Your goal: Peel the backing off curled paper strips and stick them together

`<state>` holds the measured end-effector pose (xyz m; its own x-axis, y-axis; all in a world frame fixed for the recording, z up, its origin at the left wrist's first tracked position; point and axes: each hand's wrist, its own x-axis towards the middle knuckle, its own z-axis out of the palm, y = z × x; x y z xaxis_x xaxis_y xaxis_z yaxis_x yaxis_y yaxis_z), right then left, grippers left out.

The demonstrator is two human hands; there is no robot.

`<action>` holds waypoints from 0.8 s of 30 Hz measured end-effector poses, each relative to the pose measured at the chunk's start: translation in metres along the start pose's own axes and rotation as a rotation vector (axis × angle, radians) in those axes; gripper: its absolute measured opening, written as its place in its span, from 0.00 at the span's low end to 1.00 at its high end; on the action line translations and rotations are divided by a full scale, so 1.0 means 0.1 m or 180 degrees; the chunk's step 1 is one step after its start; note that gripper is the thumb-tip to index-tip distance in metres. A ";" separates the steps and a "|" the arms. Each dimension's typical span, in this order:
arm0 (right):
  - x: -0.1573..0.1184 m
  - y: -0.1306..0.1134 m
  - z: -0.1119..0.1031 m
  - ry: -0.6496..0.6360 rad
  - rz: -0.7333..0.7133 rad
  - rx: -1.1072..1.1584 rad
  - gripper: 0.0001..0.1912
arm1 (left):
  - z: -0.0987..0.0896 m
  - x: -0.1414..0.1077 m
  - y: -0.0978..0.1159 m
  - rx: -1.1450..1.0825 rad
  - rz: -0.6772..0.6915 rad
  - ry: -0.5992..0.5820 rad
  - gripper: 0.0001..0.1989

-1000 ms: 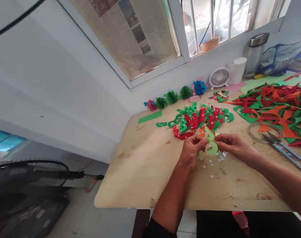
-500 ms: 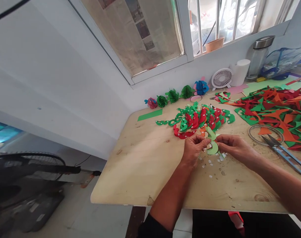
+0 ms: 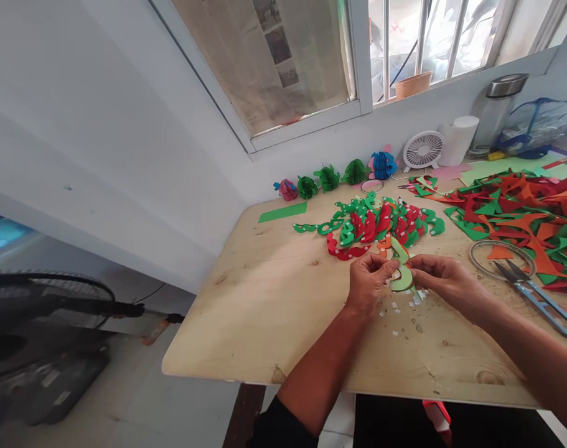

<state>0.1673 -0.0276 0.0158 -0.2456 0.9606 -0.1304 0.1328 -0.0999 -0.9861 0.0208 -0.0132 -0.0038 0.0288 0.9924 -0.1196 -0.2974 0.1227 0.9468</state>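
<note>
A curved light green paper piece (image 3: 401, 279) with an orange edge beside it is pinched between both hands above the wooden table. My left hand (image 3: 370, 280) grips its left side between thumb and fingers. On its right side, my right hand (image 3: 439, 277) closes thumb and fingers on the same piece. Small white squares (image 3: 396, 305) lie scattered just below the hands. Behind them spreads a cluster of red and green wavy paper cutouts (image 3: 370, 225) dotted with white squares.
Scissors (image 3: 535, 295) and a metal ring (image 3: 479, 256) lie right of my right hand, before a heap of paper scraps (image 3: 526, 211). Along the wall stand paper ornaments (image 3: 328, 178), a small white fan (image 3: 423, 150) and a glass bottle (image 3: 493, 121). A green strip (image 3: 283, 211) lies back left.
The camera view has shifted slightly. Both hands keep hold of the light green piece, and an orange edge shows more along it.
</note>
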 end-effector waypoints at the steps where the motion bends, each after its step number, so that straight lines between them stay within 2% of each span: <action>1: 0.00 0.01 0.00 -0.0004 -0.0019 -0.0025 0.23 | 0.00 0.00 -0.01 -0.0009 0.0004 0.0006 0.19; 13: -0.01 0.00 0.00 0.0061 -0.0023 -0.0155 0.21 | 0.03 -0.04 0.01 0.0076 0.0265 0.0123 0.19; 24: -0.01 -0.01 -0.01 0.0113 -0.0113 -0.0269 0.21 | 0.07 -0.12 0.08 0.0006 0.0278 0.0189 0.15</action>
<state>0.1683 -0.0287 0.0175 -0.2177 0.9718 -0.0903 0.2056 -0.0448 -0.9776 0.0247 -0.0238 0.0069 -0.0538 0.9971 -0.0541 -0.2944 0.0359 0.9550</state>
